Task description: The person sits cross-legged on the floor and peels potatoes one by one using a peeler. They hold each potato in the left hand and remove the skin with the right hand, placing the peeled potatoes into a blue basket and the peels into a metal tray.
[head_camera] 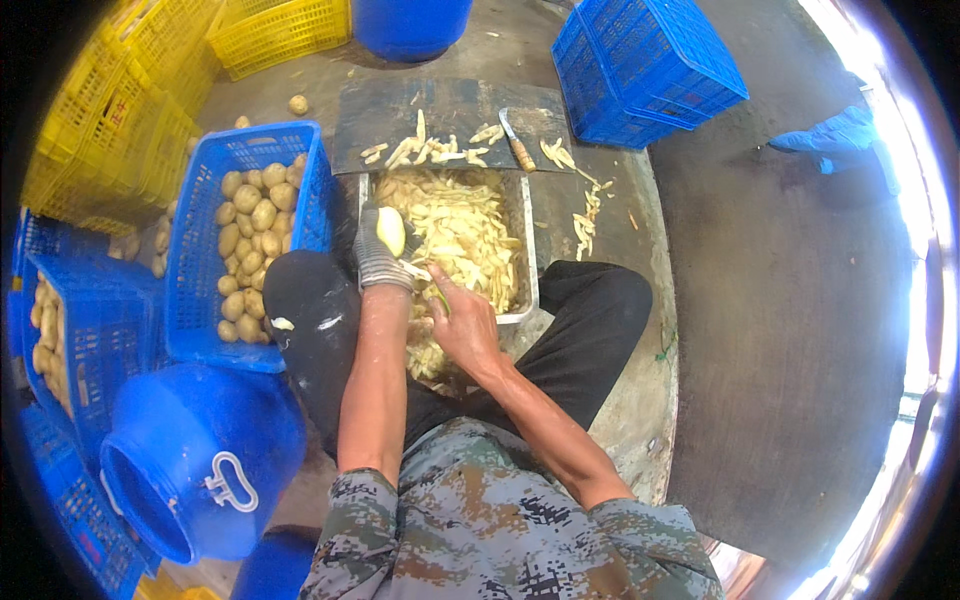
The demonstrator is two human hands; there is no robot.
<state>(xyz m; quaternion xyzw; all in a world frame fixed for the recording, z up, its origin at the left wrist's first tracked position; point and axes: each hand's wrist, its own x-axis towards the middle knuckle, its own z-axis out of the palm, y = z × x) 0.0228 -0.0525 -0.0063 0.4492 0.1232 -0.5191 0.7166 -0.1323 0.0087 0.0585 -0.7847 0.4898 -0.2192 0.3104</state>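
Note:
My left hand, in a grey knit glove, grips a peeled, pale yellow potato above the left part of a white plastic tub. Potato peels fill the tub. In my bare right hand is a peeler, mostly hidden by the fingers; a bit of its green part shows. The right fingertips are close to the left wrist, where a strip of peel lies. More peels lie between my legs, below the tub.
A blue crate of unpeeled potatoes stands by my left knee. Beyond the tub, a dark board bears peels and a wooden-handled knife. Stacked blue crates, yellow crates and a blue barrel stand around.

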